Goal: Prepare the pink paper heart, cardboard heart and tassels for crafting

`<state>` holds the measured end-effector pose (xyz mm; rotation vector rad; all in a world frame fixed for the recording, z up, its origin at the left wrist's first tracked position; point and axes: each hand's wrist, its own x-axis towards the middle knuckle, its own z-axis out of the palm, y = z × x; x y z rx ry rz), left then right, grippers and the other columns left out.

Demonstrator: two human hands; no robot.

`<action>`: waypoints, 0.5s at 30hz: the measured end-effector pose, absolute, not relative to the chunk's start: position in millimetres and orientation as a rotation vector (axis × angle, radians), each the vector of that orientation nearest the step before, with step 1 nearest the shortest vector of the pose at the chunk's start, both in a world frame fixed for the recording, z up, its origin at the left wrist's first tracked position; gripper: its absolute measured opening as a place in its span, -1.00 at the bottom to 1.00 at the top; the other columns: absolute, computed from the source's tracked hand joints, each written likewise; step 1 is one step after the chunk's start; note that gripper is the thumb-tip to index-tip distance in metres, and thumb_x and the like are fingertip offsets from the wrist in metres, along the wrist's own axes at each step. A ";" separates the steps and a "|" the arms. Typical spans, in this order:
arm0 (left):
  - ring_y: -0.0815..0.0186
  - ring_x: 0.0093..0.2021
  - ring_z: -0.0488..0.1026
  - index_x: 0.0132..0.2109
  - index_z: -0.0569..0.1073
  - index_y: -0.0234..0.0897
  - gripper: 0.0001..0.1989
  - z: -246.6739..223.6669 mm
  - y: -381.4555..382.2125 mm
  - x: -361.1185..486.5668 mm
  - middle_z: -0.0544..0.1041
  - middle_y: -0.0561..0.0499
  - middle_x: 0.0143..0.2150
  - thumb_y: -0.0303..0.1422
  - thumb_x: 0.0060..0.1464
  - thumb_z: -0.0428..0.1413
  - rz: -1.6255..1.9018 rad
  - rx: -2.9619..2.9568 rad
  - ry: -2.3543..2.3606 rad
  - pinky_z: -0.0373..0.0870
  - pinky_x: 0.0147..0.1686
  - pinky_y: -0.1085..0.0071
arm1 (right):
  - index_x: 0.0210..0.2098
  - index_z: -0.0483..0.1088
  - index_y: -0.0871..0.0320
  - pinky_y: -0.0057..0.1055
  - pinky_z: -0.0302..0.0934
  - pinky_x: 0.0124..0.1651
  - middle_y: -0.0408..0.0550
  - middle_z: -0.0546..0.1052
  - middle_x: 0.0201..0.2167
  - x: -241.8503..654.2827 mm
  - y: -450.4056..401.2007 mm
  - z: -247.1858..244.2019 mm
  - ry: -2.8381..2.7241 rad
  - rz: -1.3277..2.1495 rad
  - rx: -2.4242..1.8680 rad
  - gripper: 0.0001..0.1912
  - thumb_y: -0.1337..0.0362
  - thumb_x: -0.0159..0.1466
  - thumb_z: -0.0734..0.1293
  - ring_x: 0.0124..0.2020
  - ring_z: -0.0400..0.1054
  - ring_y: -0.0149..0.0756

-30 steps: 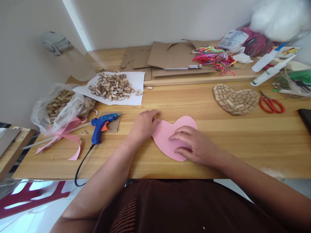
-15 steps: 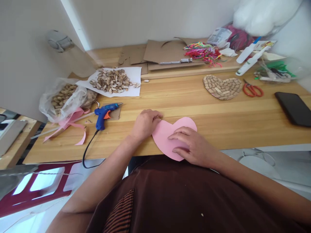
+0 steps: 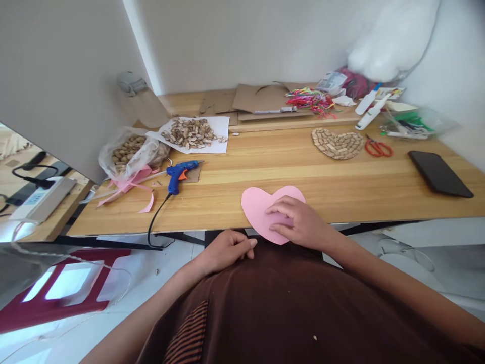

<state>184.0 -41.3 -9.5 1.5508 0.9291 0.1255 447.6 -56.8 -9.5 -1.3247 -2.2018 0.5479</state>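
Presently, the scene was noted as follows.
Right hand: the right hand (image 3: 297,226) was laid flat, fingers spread, on the pink heart-shaped paper cutout (image 3: 261,208); nothing was gripped.
Left hand: the left hand (image 3: 225,249) was rested loosely curled and empty against the brown garment (image 3: 288,308), off the table.
Cutout: it was placed at the near edge of the light wooden table (image 3: 341,187).
Glue gun: the blue hot glue gun (image 3: 178,173) was seen lying well to the left.

Bare wood is lying open across the table (image 3: 341,182) between the pink paper heart (image 3: 257,207) and the shell-covered heart (image 3: 336,143); the glue gun (image 3: 178,172) and its cord are blocking the left side, the black phone (image 3: 439,173) is sitting far right
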 end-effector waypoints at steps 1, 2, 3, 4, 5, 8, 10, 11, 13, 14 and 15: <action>0.32 -0.28 0.52 -0.25 0.64 -0.25 -0.57 -15.5 -41.7 187.0 0.63 0.03 -0.30 -0.01 0.29 0.08 0.152 1.517 0.882 0.38 -0.22 0.47 | -0.05 0.51 0.10 -0.07 0.31 0.11 0.04 0.60 -0.06 447.2 -57.0 -9.6 -2.203 0.535 -1.327 -0.74 0.29 0.26 0.45 0.03 0.43 -0.06; 0.28 -0.14 0.55 -0.17 0.65 -0.24 -0.59 -21.3 -40.8 191.0 0.66 0.01 -0.18 -0.01 0.28 0.10 0.164 1.473 0.831 0.40 -0.09 0.44 | -0.05 0.50 0.12 -0.08 0.31 0.10 0.04 0.59 -0.06 446.8 -57.1 -9.8 -2.206 0.525 -1.329 -0.74 0.30 0.26 0.44 0.02 0.43 -0.06; 0.24 -0.01 0.55 -0.09 0.65 -0.22 -0.59 -26.7 -39.4 195.8 0.66 -0.01 -0.07 0.01 0.26 0.11 0.163 1.417 0.787 0.40 0.03 0.40 | -0.05 0.50 0.13 -0.08 0.32 0.10 0.05 0.59 -0.06 446.5 -57.1 -10.0 -2.209 0.516 -1.330 -0.74 0.31 0.25 0.44 0.02 0.43 -0.06; 0.20 0.08 0.54 -0.04 0.64 -0.22 -0.56 -31.6 -38.0 201.1 0.66 -0.03 0.00 0.04 0.24 0.13 0.152 1.359 0.750 0.38 0.12 0.35 | -0.05 0.50 0.14 -0.09 0.32 0.09 0.06 0.58 -0.06 446.2 -57.0 -10.4 -2.209 0.509 -1.333 -0.74 0.32 0.25 0.43 0.02 0.43 -0.06; 0.17 0.11 0.53 -0.03 0.64 -0.23 -0.51 -36.0 -36.9 206.8 0.66 -0.06 0.03 0.08 0.21 0.14 0.137 1.301 0.734 0.36 0.17 0.30 | -0.05 0.50 0.14 -0.09 0.32 0.08 0.06 0.58 -0.07 445.9 -56.8 -10.7 -2.208 0.505 -1.337 -0.73 0.33 0.24 0.43 0.01 0.42 -0.07; 0.12 0.07 0.57 -0.04 0.65 -0.29 -0.37 -45.8 -37.0 223.6 0.68 -0.13 -0.01 0.19 0.14 0.13 0.183 1.182 0.726 0.36 0.22 0.21 | -0.06 0.50 0.13 -0.11 0.33 0.06 0.07 0.56 -0.07 445.2 -55.7 -11.6 -2.197 0.507 -1.347 -0.72 0.36 0.22 0.41 -0.01 0.42 -0.07; 0.11 0.03 0.60 -0.08 0.66 -0.32 -0.36 -48.8 -39.5 232.1 0.70 -0.15 -0.08 0.20 0.09 0.17 0.224 1.133 0.733 0.38 0.21 0.20 | -0.06 0.50 0.12 -0.11 0.33 0.05 0.06 0.56 -0.08 444.4 -55.2 -11.9 -2.188 0.510 -1.347 -0.72 0.38 0.22 0.39 -0.02 0.43 -0.07; 0.10 0.01 0.61 -0.11 0.67 -0.33 -0.37 -49.3 -41.1 234.9 0.71 -0.15 -0.11 0.19 0.07 0.19 0.238 1.122 0.747 0.39 0.19 0.20 | -0.06 0.50 0.11 -0.11 0.34 0.04 0.06 0.56 -0.08 443.9 -55.5 -11.9 -2.182 0.515 -1.348 -0.72 0.38 0.21 0.39 -0.02 0.43 -0.07; 0.11 -0.04 0.62 -0.14 0.67 -0.33 -0.42 -48.1 -44.4 237.0 0.72 -0.14 -0.16 0.14 0.05 0.22 0.270 1.135 0.791 0.42 0.16 0.22 | -0.07 0.50 0.10 -0.12 0.35 0.02 0.05 0.57 -0.07 442.9 -57.2 -11.7 -2.158 0.536 -1.349 -0.72 0.37 0.21 0.39 -0.02 0.44 -0.07; 0.12 -0.06 0.63 -0.15 0.67 -0.34 -0.44 -46.6 -46.0 236.4 0.72 -0.13 -0.16 0.12 0.06 0.22 0.288 1.158 0.812 0.44 0.13 0.23 | -0.06 0.50 0.10 -0.14 0.36 0.01 0.05 0.57 -0.07 442.5 -58.7 -11.3 -2.137 0.546 -1.341 -0.72 0.37 0.22 0.39 -0.02 0.44 -0.07; 0.13 -0.08 0.63 -0.16 0.67 -0.34 -0.46 -44.7 -47.5 234.9 0.72 -0.13 -0.17 0.10 0.08 0.21 0.310 1.193 0.830 0.45 0.10 0.25 | -0.05 0.49 0.09 -0.16 0.37 -0.01 0.05 0.57 -0.06 442.3 -60.4 -10.5 -2.109 0.550 -1.330 -0.71 0.36 0.22 0.40 -0.01 0.45 -0.08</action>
